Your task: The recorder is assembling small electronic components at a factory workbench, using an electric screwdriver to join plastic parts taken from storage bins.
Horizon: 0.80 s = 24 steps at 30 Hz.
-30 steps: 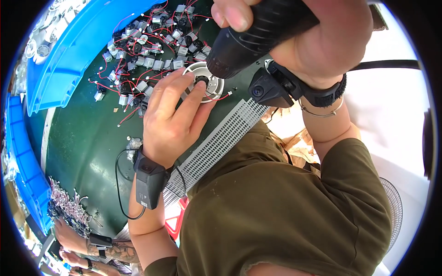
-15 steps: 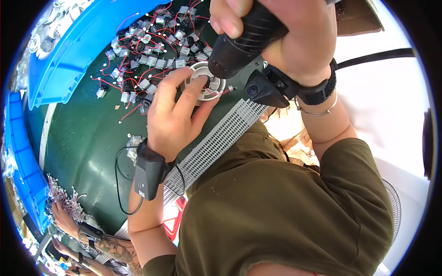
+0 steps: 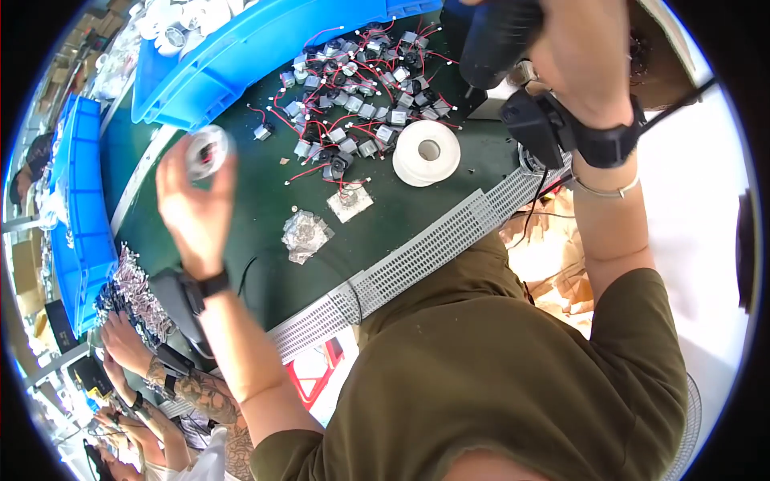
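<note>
Where the green matte bench (image 3: 241, 216) fills the head view, a small round white plastic part (image 3: 207, 151), blurred and with something dark and red at its centre, is pinched in the fingertips of the left hand (image 3: 195, 210) at about nine o'clock, lifted clear of the bench. A black band with a boxy black unit is worn on that wrist. At twelve to one o'clock, a dark, matte, cylindrical tool (image 3: 496, 40) is gripped by the right hand (image 3: 579, 50), the fingers curled tight round it. A heap of small silvery metal motors with red wires (image 3: 361, 96) is spread at about twelve o'clock, just beside the smooth blue plastic crate (image 3: 233, 68). A flat white ring-shaped roll (image 3: 427, 152) lies at the heap's lower right. Two small clear bags (image 3: 306, 234) are seen near the centre. A grey slotted plastic channel (image 3: 433, 244) runs along the bench edge.
</note>
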Motion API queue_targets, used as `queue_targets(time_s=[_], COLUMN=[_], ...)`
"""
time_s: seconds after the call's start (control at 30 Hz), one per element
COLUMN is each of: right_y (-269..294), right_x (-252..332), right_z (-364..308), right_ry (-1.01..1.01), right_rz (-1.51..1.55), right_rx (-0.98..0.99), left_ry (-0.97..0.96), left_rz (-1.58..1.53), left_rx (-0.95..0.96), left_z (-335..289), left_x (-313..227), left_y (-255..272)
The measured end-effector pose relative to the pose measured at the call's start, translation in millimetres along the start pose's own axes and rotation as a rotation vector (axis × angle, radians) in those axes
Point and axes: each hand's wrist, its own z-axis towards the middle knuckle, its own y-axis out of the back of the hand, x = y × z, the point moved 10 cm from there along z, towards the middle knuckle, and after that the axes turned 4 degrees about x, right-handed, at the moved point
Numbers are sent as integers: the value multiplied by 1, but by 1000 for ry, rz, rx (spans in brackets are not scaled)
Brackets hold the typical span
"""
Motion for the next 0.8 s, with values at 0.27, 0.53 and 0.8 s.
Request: queue_targets(time_s=[0.27, 0.53, 0.8], right_y=[28, 22, -46], right_x=[-16, -9, -46], right_z=[-12, -17, -31], right_ry=[-40, 114, 85], right_rz=[-656, -667, -943], right_rx=[-196, -321, 301], left_ry=[-42, -156, 55], left_rz=[158, -200, -725], left_rx=[-109, 272, 213], left_z=[16, 56, 70], left_x=[8, -60, -37], left_y=[0, -96, -75])
